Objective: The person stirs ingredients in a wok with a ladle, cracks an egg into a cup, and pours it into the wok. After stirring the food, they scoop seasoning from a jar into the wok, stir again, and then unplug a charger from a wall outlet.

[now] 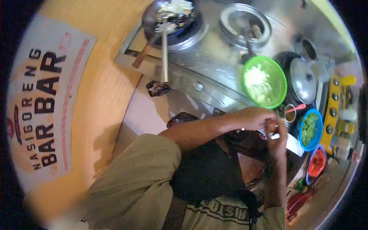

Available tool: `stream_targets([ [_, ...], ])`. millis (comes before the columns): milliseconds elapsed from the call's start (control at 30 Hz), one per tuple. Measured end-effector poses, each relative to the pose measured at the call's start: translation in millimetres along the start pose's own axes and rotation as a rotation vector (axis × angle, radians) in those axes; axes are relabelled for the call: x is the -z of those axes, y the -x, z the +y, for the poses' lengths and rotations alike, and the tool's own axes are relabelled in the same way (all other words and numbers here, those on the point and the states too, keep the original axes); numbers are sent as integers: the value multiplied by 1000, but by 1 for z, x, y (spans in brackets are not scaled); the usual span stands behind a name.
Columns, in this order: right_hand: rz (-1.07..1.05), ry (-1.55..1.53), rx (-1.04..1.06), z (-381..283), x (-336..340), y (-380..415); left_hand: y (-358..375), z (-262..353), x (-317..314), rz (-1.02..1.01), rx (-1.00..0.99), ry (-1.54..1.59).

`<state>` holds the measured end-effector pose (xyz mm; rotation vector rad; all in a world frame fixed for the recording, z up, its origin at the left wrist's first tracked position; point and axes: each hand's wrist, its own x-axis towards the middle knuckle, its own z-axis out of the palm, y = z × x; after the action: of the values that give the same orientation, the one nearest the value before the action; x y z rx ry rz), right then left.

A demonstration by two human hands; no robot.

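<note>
My left hand [257, 118] and my right hand [276, 141] meet in front of my body, with fingertips bent together. Whatever is between the fingers is too small and blurred to name. Just beyond them is a green bowl [279, 86] with pale shredded food [258, 82] in it. Beside the hands stand a small cup [290, 114] with a pink spoon [297, 108] and a blue bowl [301, 134] of green leaves [309, 129]. A white sheet or board [291, 145] lies partly behind my right hand.
A black wok [151, 19] with rice and a long-handled ladle [165, 53] is at the upper left. A metal ring burner [226, 23], a lidded pot [303, 78], a red container [317, 163] and bottles [347, 115] stand along the counter. A printed banner [76, 76] hangs left.
</note>
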<state>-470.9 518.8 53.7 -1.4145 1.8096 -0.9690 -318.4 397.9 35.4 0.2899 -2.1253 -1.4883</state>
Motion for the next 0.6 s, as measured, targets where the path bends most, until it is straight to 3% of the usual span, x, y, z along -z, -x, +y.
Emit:
stream_targets([
  [67,-197,-209,-90,-36,-73,6,89,-21,39,66,75,-12],
  [133,-375,122,110,-64,-154,-3,179,-22,92,88,193,-64],
  [200,-536,61,184,-100,-243,-20,278,-43,127,196,457,-141],
  [267,-639,-60,119,-90,-346,-31,344,-36,176,294,701,-63],
  [333,-687,-110,211,-85,-442,-52,405,-57,210,584,741,138],
  [400,-740,-173,223,-93,-523,-80,466,-112,244,632,792,-185],
  [433,-998,-493,-81,-49,-586,-107,486,-138,263,644,807,-278],
  [500,-1036,-848,-549,-14,-665,-137,521,-186,291,661,840,-452],
  [533,-981,-556,-180,-12,-670,-136,539,-200,295,618,891,-446],
  [567,-812,-57,214,-11,-674,-135,553,-213,298,571,937,-439],
  [600,-571,318,441,-10,-678,-134,568,-224,293,516,984,-425],
])
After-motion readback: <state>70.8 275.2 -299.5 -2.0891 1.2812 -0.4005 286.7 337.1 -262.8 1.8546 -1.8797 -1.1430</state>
